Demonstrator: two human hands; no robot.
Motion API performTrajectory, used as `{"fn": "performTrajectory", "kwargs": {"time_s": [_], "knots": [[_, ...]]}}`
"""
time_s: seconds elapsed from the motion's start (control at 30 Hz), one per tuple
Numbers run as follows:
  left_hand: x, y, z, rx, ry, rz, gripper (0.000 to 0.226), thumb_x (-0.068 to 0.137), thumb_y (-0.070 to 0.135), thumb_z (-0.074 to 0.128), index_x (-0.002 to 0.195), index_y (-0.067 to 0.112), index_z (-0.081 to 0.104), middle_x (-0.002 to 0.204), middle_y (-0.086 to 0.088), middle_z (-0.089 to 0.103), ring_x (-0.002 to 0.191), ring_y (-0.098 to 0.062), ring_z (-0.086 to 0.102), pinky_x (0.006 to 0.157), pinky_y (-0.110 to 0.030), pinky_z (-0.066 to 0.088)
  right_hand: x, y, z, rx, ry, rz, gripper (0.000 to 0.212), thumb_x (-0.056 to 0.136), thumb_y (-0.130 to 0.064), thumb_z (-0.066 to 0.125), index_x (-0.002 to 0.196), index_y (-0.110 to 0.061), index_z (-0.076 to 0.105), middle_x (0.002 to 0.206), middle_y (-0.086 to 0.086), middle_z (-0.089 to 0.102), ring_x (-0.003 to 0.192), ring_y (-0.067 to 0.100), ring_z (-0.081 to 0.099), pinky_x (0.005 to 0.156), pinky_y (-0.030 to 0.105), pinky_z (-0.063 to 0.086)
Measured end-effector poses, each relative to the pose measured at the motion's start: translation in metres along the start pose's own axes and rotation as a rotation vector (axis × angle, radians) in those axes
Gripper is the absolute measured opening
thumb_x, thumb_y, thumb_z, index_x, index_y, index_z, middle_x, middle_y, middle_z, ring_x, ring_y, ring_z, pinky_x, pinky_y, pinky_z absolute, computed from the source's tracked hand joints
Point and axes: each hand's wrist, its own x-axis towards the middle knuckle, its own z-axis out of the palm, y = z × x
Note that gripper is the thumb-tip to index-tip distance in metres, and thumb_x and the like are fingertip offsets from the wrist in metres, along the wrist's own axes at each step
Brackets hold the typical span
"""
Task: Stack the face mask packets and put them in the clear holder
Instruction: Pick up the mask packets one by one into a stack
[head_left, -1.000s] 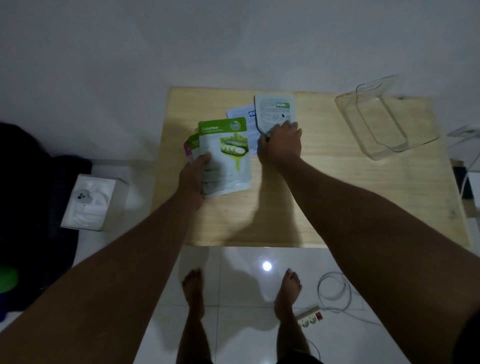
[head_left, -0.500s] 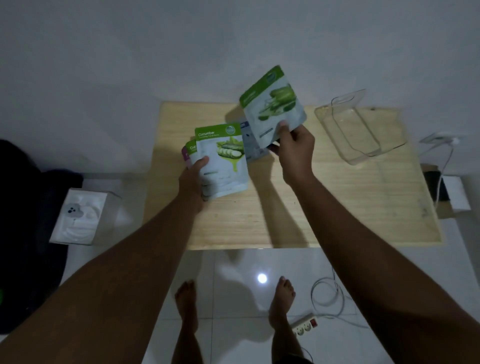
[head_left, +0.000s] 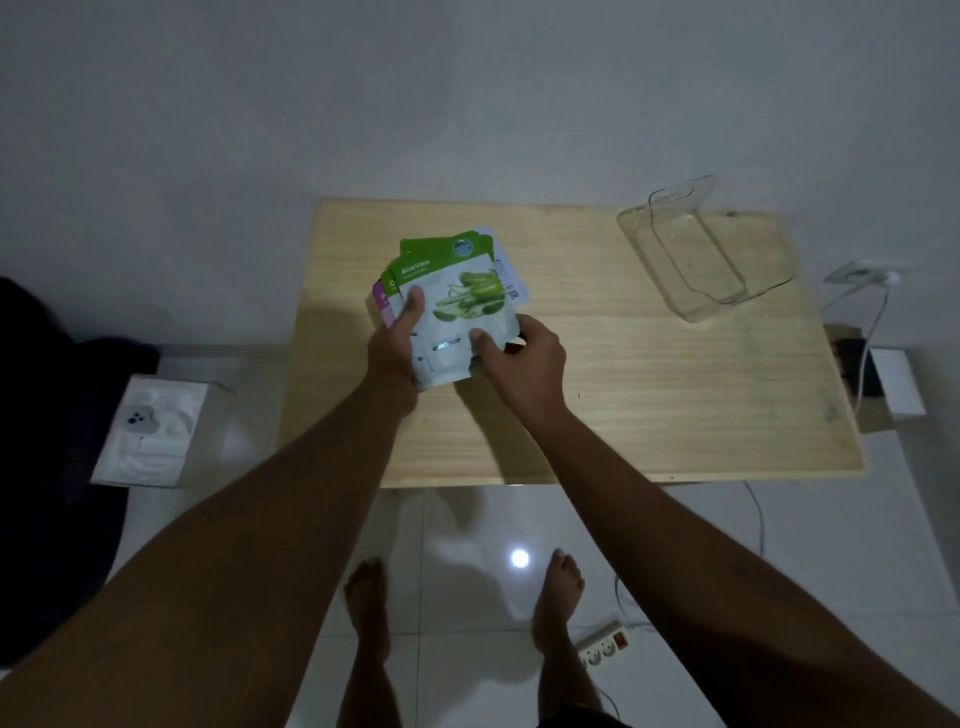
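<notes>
A fanned stack of face mask packets is held over the left middle of the wooden table (head_left: 649, 395). The green and white aloe vera packet (head_left: 457, 306) lies on top; a purple packet edge (head_left: 381, 304) and other green edges stick out on the left. My left hand (head_left: 397, 345) grips the stack's left side, thumb on top. My right hand (head_left: 524, 356) holds the stack's lower right corner. One blue-white packet (head_left: 511, 275) peeks out behind the stack; I cannot tell whether it rests on the table. The clear holder (head_left: 701, 260) stands apart at the table's back right.
A white box (head_left: 150, 431) sits on the floor left of the table, beside a dark shape. A power strip (head_left: 605, 644) and cables lie on the tiled floor near my bare feet. A wall socket with a plug (head_left: 862, 273) is at the right.
My right hand brought the aloe vera packet down from above the table and laid it on the cucumber packet in my left hand. Both hands now hold the stack.
</notes>
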Motion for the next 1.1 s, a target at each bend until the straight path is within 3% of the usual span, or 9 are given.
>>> {"fn": "performTrajectory", "kwargs": {"time_s": [0.13,0.27,0.33,0.4,0.63,0.83,0.97,1.1], "knots": [[0.005,-0.002,-0.013,0.002,0.047,0.035,0.054,0.083,0.026,0.080,0.135,0.014,0.067,0.132,-0.015,0.072,0.120,-0.038,0.070,0.101,-0.064,0.053,0.004,-0.004,-0.001,0.051,0.021,0.075,0.046,0.095,-0.040,0.059,0.130,-0.010,0.059,0.114,-0.002,0.069,0.097,0.009,0.068,0.085,0.024,0.054],[0.006,0.001,-0.028,-0.030,0.033,0.042,0.060,0.086,0.024,0.079,0.142,0.009,0.061,0.139,-0.019,0.067,0.127,-0.041,0.065,0.105,-0.064,0.050,0.032,0.006,-0.002,-0.081,0.084,0.045,0.043,0.099,-0.032,0.052,0.134,-0.007,0.053,0.124,0.009,0.067,0.106,0.018,0.066,0.089,0.026,0.050],[0.008,0.000,-0.039,-0.035,0.051,0.050,0.056,0.090,0.021,0.075,0.141,0.004,0.060,0.136,-0.021,0.068,0.123,-0.040,0.068,0.101,-0.059,0.055,0.052,0.013,0.004,-0.244,0.027,-0.008,0.040,0.096,-0.030,0.050,0.129,-0.007,0.056,0.122,0.011,0.066,0.112,0.026,0.062,0.094,0.036,0.051],[0.009,-0.001,-0.047,-0.034,0.067,0.049,0.052,0.093,0.020,0.073,0.140,0.002,0.061,0.132,-0.021,0.070,0.116,-0.036,0.072,0.095,-0.054,0.060,0.069,0.019,0.013,-0.415,-0.056,-0.071,0.037,0.091,-0.033,0.048,0.117,-0.009,0.059,0.114,0.011,0.066,0.109,0.029,0.061,0.090,0.041,0.053],[0.019,0.000,-0.067,0.017,0.235,-0.002,0.068,0.074,0.035,0.088,0.134,0.009,0.068,0.128,-0.015,0.074,0.116,-0.038,0.072,0.094,-0.063,0.057,0.090,0.026,0.042,-0.814,-0.240,-0.107,0.053,0.076,-0.064,0.062,0.105,-0.020,0.062,0.112,0.004,0.055,0.112,0.025,0.050,0.088,0.043,0.052],[0.021,0.005,-0.071,0.000,0.230,0.001,0.071,0.071,0.035,0.090,0.134,0.009,0.068,0.126,-0.013,0.075,0.115,-0.036,0.073,0.095,-0.061,0.058,0.090,0.031,0.037,-0.902,-0.260,-0.204,0.031,0.097,-0.036,0.042,0.116,-0.020,0.061,0.108,0.010,0.058,0.100,0.033,0.059,0.080,0.038,0.047],[0.021,0.005,-0.071,-0.004,0.197,0.012,0.080,0.064,0.037,0.093,0.134,0.009,0.068,0.128,-0.014,0.075,0.117,-0.037,0.072,0.098,-0.064,0.055,0.090,0.026,0.032,-0.949,-0.227,-0.200,0.064,0.082,-0.074,0.043,0.103,-0.015,0.059,0.098,0.008,0.063,0.090,0.029,0.061,0.080,0.043,0.055],[0.021,0.001,-0.071,-0.004,0.204,0.016,0.079,0.064,0.035,0.094,0.134,0.010,0.068,0.128,-0.014,0.074,0.117,-0.037,0.072,0.098,-0.065,0.054,0.094,0.020,0.035,-0.955,-0.252,-0.102,0.059,0.081,-0.066,0.057,0.116,-0.018,0.052,0.108,0.011,0.065,0.099,0.034,0.061,0.083,0.043,0.054]]}}
